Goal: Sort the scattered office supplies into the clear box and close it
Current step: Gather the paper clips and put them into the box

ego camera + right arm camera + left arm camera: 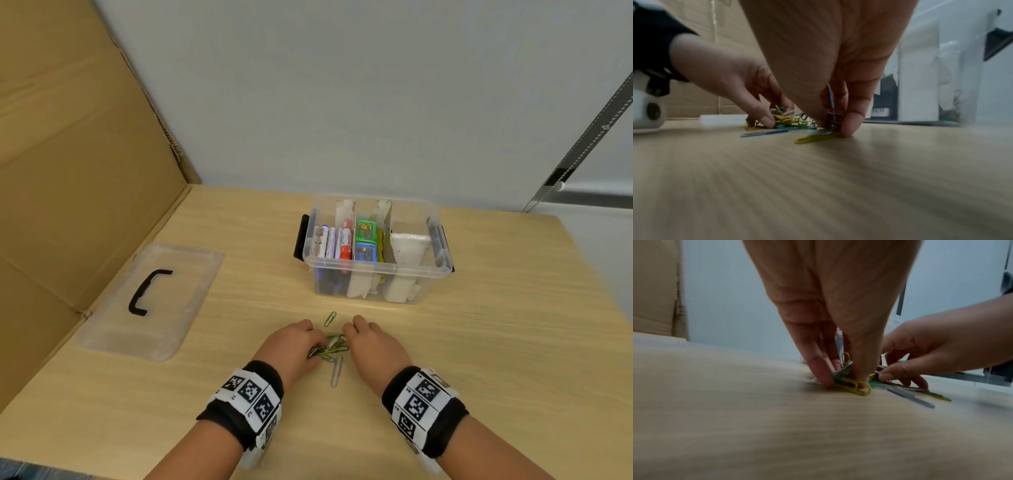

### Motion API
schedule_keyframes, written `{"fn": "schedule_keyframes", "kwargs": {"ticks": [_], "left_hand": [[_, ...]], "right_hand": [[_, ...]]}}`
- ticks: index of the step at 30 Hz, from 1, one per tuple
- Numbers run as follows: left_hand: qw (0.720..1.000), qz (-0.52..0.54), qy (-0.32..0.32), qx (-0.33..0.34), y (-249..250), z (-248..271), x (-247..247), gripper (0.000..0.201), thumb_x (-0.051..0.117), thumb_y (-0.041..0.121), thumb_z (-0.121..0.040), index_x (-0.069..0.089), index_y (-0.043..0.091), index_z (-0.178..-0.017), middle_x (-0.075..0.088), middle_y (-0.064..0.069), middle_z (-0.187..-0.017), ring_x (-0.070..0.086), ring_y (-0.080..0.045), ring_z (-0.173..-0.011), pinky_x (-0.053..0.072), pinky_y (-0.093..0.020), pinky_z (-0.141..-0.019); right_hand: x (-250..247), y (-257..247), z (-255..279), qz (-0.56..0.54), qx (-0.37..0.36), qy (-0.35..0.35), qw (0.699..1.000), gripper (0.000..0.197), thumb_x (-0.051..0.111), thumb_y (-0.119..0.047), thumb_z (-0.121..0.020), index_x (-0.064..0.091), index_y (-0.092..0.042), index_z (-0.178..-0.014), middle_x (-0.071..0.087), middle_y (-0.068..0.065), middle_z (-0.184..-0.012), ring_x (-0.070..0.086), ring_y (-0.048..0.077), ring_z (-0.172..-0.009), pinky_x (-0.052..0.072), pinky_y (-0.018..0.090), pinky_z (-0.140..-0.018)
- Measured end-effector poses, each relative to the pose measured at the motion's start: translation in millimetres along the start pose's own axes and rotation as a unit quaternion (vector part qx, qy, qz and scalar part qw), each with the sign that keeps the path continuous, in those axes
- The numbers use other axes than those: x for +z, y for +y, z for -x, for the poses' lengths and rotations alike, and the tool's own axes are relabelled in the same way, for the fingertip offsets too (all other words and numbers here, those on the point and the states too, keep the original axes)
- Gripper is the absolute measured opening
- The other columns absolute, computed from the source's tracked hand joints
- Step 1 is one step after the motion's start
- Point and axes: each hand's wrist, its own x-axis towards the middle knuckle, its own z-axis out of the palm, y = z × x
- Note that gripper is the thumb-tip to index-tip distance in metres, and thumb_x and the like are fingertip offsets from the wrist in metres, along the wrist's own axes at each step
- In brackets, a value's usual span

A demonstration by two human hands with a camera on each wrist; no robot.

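A small heap of coloured paper clips (331, 345) lies on the wooden table in front of the clear box (373, 287). My left hand (297, 344) pinches yellow and grey paper clips (851, 384) from the heap's left side. My right hand (368, 337) pinches paper clips (831, 123) at the right side, fingertips on the table. One green clip (330, 318) lies loose just beyond the heap and a blue clip (336, 371) just before it. The open box holds markers, small coloured cases and white dividers.
The clear lid (150, 301) with a black handle lies flat on the table at the left, next to a cardboard wall (75, 178). A grey wall (342, 102) stands behind the box. Bare table (496, 342) stretches to the right.
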Motion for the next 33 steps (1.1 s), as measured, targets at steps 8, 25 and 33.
{"fn": "schedule_keyframes", "kwargs": {"ticks": [8, 25, 33], "left_hand": [[0.996, -0.081, -0.023, -0.012, 4, -7, -9, 0.032, 0.044, 0.021, -0.096, 0.061, 0.017, -0.124, 0.056, -0.009, -0.114, 0.058, -0.027, -0.101, 0.045, -0.032, -0.082], [0.982, 0.162, 0.073, -0.067, -8, 7, -8, 0.026, 0.063, 0.025, -0.089, 0.069, 0.031, -0.113, 0.065, 0.008, -0.091, 0.06, -0.009, -0.086, 0.049, -0.023, -0.082], [0.966, 0.216, 0.126, -0.066, -8, 16, -4, 0.023, 0.066, 0.021, -0.087, 0.071, 0.031, -0.106, 0.07, 0.011, -0.093, 0.062, -0.001, -0.081, 0.048, -0.011, -0.077]], "right_hand": [[-22, 29, 7, -0.233, 0.09, 0.049, 0.967, 0.017, 0.05, -0.022, -0.096, 0.061, -0.015, -0.107, 0.061, 0.002, -0.102, 0.058, 0.018, -0.088, 0.043, 0.025, -0.075], [-147, 92, -49, -0.013, 0.158, 0.027, 0.987, 0.027, 0.062, -0.027, -0.089, 0.068, -0.009, -0.108, 0.067, 0.01, -0.108, 0.062, 0.023, -0.096, 0.05, 0.031, -0.085], [-109, 107, -4, -0.082, 0.116, 0.289, 0.947, 0.032, 0.043, -0.023, -0.098, 0.059, -0.015, -0.124, 0.061, 0.002, -0.124, 0.054, 0.018, -0.109, 0.046, 0.029, -0.09]]}}
